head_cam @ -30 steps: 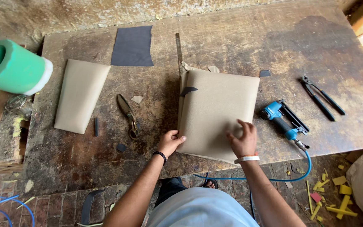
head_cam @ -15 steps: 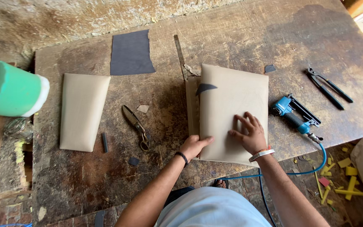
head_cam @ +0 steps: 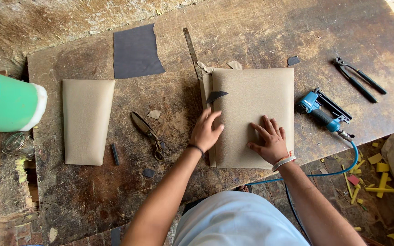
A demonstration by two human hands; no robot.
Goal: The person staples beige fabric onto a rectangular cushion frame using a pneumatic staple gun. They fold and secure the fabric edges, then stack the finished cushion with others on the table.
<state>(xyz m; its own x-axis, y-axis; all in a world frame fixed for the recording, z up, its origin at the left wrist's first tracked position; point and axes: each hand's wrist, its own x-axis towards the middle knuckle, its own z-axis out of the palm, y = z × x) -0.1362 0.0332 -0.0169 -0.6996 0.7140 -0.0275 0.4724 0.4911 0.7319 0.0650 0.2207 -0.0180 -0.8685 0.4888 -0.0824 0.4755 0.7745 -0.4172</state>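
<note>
A square beige upholstered panel [head_cam: 256,98] lies on the worn wooden workbench [head_cam: 261,36]. My left hand [head_cam: 205,130] rests flat on the panel's left edge, where folded fabric sticks out. My right hand [head_cam: 267,140] presses down on the panel's lower middle with its fingers spread. A small dark scrap [head_cam: 216,95] lies on the panel near its left side. Neither hand grips anything.
A tapered beige panel [head_cam: 86,119] lies at the left, scissors [head_cam: 150,135] between it and my hands. A dark fabric piece [head_cam: 135,51] and a metal ruler [head_cam: 191,51] lie behind. A blue pneumatic stapler [head_cam: 321,112] with hose and pliers [head_cam: 360,81] sit at the right. A green roll [head_cam: 7,101] stands at the left edge.
Both hands slid up and further onto the square panel. The left hand moved from the panel's lower corner to its left edge.
</note>
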